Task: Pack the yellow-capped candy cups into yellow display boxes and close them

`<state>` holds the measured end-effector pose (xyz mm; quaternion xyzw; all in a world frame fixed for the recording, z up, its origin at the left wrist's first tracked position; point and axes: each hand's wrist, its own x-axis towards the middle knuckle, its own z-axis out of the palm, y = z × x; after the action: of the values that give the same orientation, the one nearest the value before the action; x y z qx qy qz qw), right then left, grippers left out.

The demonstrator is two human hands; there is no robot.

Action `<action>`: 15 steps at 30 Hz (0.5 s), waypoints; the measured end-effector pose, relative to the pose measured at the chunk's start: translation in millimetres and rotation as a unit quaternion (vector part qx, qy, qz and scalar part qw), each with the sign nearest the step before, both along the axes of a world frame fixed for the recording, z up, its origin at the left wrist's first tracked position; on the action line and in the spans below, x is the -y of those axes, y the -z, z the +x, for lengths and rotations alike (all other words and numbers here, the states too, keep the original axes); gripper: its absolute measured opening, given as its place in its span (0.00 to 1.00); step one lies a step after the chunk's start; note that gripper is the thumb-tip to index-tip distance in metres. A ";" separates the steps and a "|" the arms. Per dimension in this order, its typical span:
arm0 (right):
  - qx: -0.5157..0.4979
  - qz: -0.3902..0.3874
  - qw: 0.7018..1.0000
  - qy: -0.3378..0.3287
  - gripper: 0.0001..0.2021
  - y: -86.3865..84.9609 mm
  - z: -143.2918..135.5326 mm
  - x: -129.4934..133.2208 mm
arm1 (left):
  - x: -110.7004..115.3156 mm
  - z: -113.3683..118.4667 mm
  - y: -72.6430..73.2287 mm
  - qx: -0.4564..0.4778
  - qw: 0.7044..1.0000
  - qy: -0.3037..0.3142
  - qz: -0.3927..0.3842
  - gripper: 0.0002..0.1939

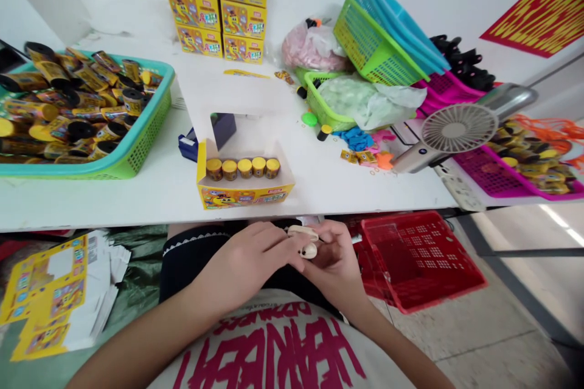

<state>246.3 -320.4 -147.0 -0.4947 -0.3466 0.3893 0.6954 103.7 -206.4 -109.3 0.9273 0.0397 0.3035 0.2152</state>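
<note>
Head view: L hand comes in from the left, fingers bent over two small pieces; whether it pinches or just steadies them, can't tell. R hand curls in from the right, fingers & thumb closed on the upper cream piece. Lower cream piece, rounded w/ a dark spot, sits just nearer the body, b/w the L fingertips & R palm. Both look earbud-like, tho partly hidden.

Handling (judgement): prob. v. light, stiff, smooth plastic, so a bit slippery & easily dropped; fragile if squeezed hard. Best hold = thumb & index along the sides, palm cupped under.

Pieces lie b/w the hands, over the lap, just on the near side of the white table. Open yellow box w/ yellow-capped tubes stands farther & left, nobody touching it; red crate is right, apart from R hand.
</note>
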 end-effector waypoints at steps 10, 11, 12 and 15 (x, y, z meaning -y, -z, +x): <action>0.098 -0.111 0.988 0.054 0.16 8.5 45.0 11.2 | -9.8 -17.8 15.9 0.020 0.991 -0.096 -0.088 0.08; 0.121 -0.122 0.982 0.074 0.17 10.8 56.3 13.4 | -10.2 -17.9 15.0 0.011 0.992 -0.077 -0.103 0.10; 0.145 -0.133 0.975 0.099 0.19 12.7 70.9 16.0 | -10.3 -18.6 12.8 0.002 0.992 -0.055 -0.114 0.11; 0.233 -0.185 0.928 0.225 0.25 14.5 133.5 28.3 | -9.6 -29.7 0.6 0.005 0.994 -0.004 -0.113 0.11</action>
<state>379.8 -348.6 -161.5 -0.7567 -0.3001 0.1532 0.5603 74.0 -196.9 -109.9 0.8953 0.0764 0.3031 0.3173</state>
